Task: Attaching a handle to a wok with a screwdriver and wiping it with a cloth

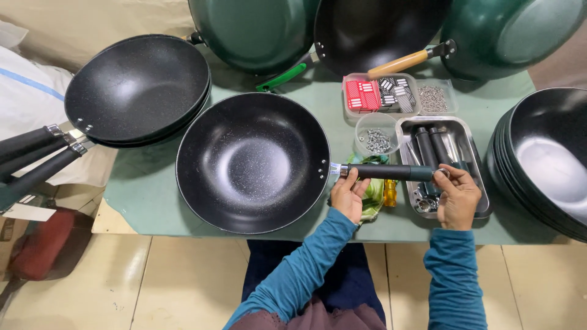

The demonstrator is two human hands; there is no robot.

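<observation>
Head view: we see our left hand gripping the near end of a dark straight handle fixed to a black speckled round wok on the green table. Our right hand pinches a small metal ring at the handle's far end, above a steel tray of spare handles.
</observation>
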